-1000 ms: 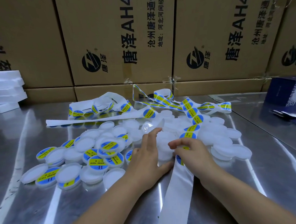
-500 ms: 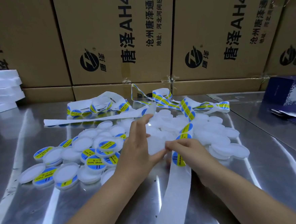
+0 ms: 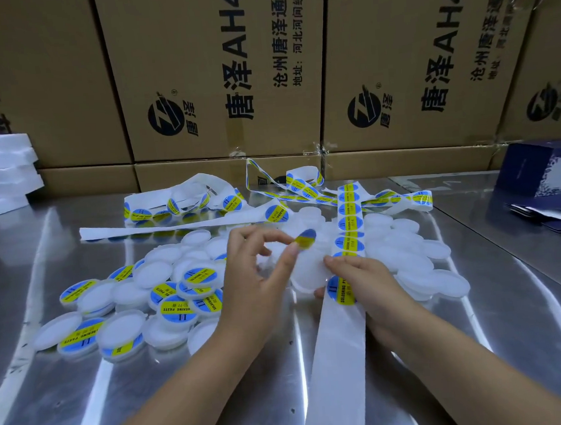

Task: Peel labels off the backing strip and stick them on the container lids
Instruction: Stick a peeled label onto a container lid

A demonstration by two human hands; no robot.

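Left hand [image 3: 254,280] pinches a peeled blue-and-yellow label [image 3: 306,238] between thumb and forefinger, raised just above a blank white lid [image 3: 306,270]. Just to its right, the right hand [image 3: 360,276] grips the backing strip [image 3: 335,357], which runs under its fingers to a row of unpeeled labels [image 3: 350,222] beyond. Labelled lids [image 3: 179,305] lie heaped left of the left hand, blank lids [image 3: 419,269] right of the right hand, all on a shiny metal tabletop [image 3: 87,408]. Cardboard boxes [image 3: 212,67] stand beyond.
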